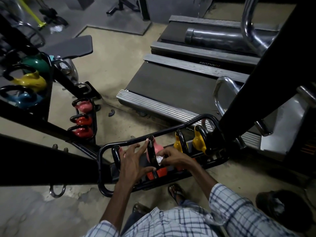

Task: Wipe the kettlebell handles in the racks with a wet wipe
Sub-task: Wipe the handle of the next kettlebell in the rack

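Treadmill: lies beyond the rack, well apart from the work.
Low rack: black tube frame at the person's feet, holding a row of kettlebells.
Yellow kettlebells: at the right end, not touched by either hand.
Pink kettlebell: mid-rack, with its black handle between the hands.
Left hand: fingers spread straight, index tip at the handle's top, thumb near its base; it braces without gripping.
Right hand: fingertips bunched, pinching the wipe at the handle's right side.
Wet wipe: small white wad, mostly hidden; it probably touches the handle, but the light is dim.
Risk: so small a wad could slip from the pinch and drop between the bells. The handle's left face may be missed.
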`<action>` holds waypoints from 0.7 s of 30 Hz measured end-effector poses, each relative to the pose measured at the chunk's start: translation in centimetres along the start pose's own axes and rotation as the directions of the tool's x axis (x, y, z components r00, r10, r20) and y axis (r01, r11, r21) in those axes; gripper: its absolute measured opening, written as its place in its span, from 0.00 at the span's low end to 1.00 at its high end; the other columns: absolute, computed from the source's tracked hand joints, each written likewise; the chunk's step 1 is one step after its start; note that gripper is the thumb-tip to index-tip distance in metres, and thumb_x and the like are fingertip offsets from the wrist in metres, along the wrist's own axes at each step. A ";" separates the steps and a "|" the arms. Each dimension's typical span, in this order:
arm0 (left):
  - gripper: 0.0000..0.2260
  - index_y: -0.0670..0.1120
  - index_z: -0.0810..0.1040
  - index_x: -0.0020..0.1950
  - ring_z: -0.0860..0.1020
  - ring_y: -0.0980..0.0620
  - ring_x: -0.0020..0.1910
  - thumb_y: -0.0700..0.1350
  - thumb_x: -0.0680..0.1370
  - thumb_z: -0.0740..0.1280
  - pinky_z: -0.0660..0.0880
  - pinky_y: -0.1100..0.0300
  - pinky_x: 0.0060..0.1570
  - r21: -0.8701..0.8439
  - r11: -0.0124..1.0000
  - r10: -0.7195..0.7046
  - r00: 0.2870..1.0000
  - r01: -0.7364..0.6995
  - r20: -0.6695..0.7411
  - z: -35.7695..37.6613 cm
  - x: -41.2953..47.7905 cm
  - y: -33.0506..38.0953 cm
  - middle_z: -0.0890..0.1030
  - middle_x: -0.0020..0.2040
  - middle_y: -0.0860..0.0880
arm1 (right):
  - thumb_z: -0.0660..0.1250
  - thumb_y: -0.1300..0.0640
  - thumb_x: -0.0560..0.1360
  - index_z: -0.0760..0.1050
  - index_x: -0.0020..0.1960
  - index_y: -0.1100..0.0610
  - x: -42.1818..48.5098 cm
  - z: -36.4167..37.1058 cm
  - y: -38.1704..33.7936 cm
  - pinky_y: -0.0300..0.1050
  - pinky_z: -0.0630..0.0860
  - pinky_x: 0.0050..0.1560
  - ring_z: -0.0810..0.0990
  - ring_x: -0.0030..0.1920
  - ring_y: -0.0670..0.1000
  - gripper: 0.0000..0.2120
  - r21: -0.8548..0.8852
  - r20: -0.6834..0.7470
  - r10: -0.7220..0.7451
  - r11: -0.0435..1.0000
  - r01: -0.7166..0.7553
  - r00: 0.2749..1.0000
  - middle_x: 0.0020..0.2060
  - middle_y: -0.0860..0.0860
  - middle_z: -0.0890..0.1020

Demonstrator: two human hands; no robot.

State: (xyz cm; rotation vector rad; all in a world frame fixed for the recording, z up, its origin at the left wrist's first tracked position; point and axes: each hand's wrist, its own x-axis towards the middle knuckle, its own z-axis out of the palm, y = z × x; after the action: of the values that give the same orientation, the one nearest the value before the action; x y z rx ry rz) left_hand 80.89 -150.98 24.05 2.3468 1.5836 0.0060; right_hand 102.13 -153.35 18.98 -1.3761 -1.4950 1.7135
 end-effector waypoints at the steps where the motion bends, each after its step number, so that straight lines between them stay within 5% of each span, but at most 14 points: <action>1: 0.55 0.66 0.55 0.79 0.72 0.51 0.68 0.71 0.57 0.76 0.59 0.38 0.73 -0.001 1.000 0.000 1.000 0.000 0.002 0.0 0.0 0.0 0.73 0.68 0.50 | 0.69 0.61 0.76 0.84 0.44 0.58 0.0 -0.1 -0.2 0.46 0.75 0.42 0.80 0.40 0.46 0.05 -0.034 0.008 -0.016 0.999 0.016 1.000 0.37 0.48 0.83; 4: 0.55 0.65 0.55 0.80 0.73 0.50 0.67 0.71 0.57 0.76 0.61 0.38 0.71 -0.006 1.000 0.004 1.000 -0.004 0.004 0.1 0.0 -0.1 0.73 0.68 0.50 | 0.71 0.55 0.75 0.83 0.38 0.46 -0.1 -0.1 -0.4 0.41 0.74 0.39 0.80 0.37 0.41 0.08 -0.143 -0.026 -0.054 0.989 0.050 0.998 0.33 0.42 0.83; 7: 0.54 0.65 0.56 0.79 0.73 0.51 0.66 0.70 0.57 0.77 0.62 0.42 0.71 -0.033 0.999 0.006 1.000 -0.006 0.007 0.2 0.0 -0.2 0.72 0.68 0.50 | 0.70 0.51 0.72 0.85 0.42 0.56 0.2 0.9 -0.2 0.43 0.76 0.37 0.82 0.37 0.43 0.09 -0.128 -0.132 -0.011 0.992 -0.006 0.991 0.36 0.49 0.86; 12: 0.55 0.67 0.54 0.79 0.74 0.52 0.65 0.72 0.56 0.76 0.62 0.37 0.71 -0.001 1.000 -0.008 1.000 0.008 0.007 0.4 0.2 -0.1 0.72 0.68 0.52 | 0.65 0.69 0.72 0.84 0.44 0.64 1.4 1.5 -1.5 0.41 0.76 0.37 0.78 0.31 0.48 0.09 0.292 -0.135 0.323 0.917 -0.274 0.937 0.31 0.54 0.81; 16: 0.55 0.69 0.53 0.79 0.75 0.51 0.64 0.72 0.56 0.74 0.60 0.36 0.71 0.001 1.000 -0.015 1.000 0.015 0.001 0.4 0.2 -0.1 0.73 0.67 0.51 | 0.61 0.66 0.80 0.80 0.56 0.63 2.7 0.2 -2.8 0.35 0.71 0.25 0.74 0.24 0.43 0.11 0.544 -0.055 0.505 0.739 -0.398 0.861 0.25 0.49 0.77; 18: 0.55 0.69 0.52 0.79 0.75 0.51 0.64 0.73 0.56 0.74 0.59 0.36 0.72 0.013 1.000 -0.018 1.000 0.018 -0.003 0.3 0.2 0.0 0.73 0.67 0.51 | 0.59 0.66 0.82 0.77 0.52 0.61 3.9 -0.2 -2.6 0.32 0.67 0.21 0.71 0.21 0.40 0.08 0.699 -0.029 0.538 0.613 -0.368 0.842 0.23 0.47 0.74; 21: 0.55 0.68 0.54 0.79 0.74 0.52 0.66 0.72 0.56 0.74 0.57 0.37 0.73 0.002 1.000 -0.027 1.000 0.027 -0.004 0.3 0.2 0.0 0.73 0.67 0.52 | 0.60 0.63 0.83 0.76 0.49 0.58 3.8 -0.4 -2.9 0.31 0.65 0.20 0.69 0.21 0.40 0.08 0.710 -0.018 0.508 0.613 -0.346 0.861 0.23 0.46 0.73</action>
State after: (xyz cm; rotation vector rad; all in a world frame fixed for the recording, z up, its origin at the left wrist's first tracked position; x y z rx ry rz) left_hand 80.97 -150.86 23.71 2.3284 1.6178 0.0032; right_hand 100.29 -149.07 20.33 -1.4776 -0.2889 2.0134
